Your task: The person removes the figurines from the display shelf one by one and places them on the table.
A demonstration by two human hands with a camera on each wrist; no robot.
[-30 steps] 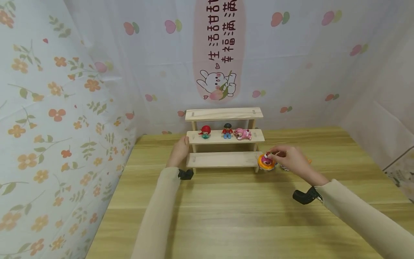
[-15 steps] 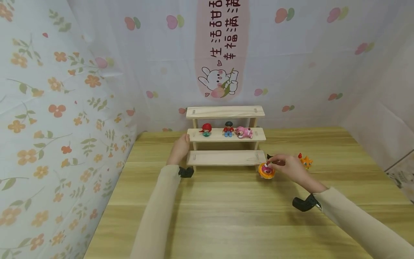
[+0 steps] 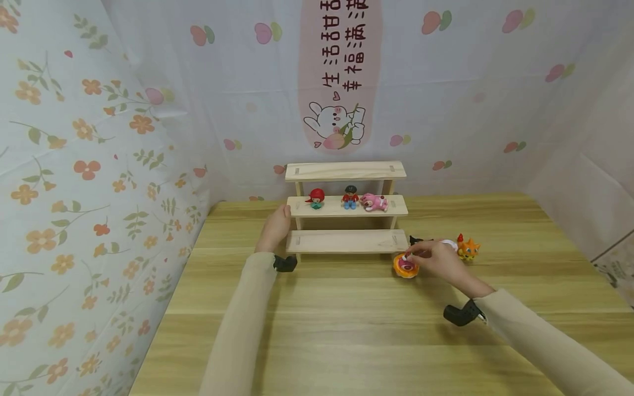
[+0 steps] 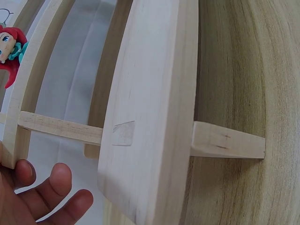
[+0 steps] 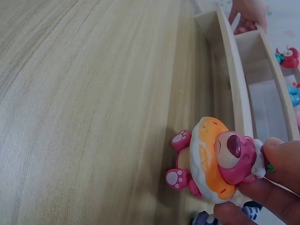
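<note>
My right hand (image 3: 438, 261) pinches a pink bear figurine (image 5: 234, 154) with an orange and white ring round its middle. Fingertips grip the top of its head, and its paw-print feet hang close over the table, just in front of the right end of the lowest shelf. My left hand (image 3: 274, 228) holds the left end of the middle board on the three-tier wooden display stand (image 3: 346, 241); in the left wrist view its other fingers (image 4: 60, 179) curl loosely beside the stand. A red-haired mermaid figurine (image 3: 316, 198), a boy figurine in a dark cap (image 3: 350, 197) and a lying pink bear figurine (image 3: 374, 202) occupy the middle board.
Beyond my right hand an orange spiky figurine (image 3: 468, 249) stands on the wooden table (image 3: 337, 330), with other small figurines partly hidden by the hand. A patterned cloth backdrop (image 3: 238, 99) rises right behind the stand, and a floral cloth (image 3: 84, 198) hangs at the left.
My right hand has drawn the ring-wearing bear slightly towards me, from beside the lowest board to in front of its right end. The orange figurine has come into sight. My left hand keeps its hold.
</note>
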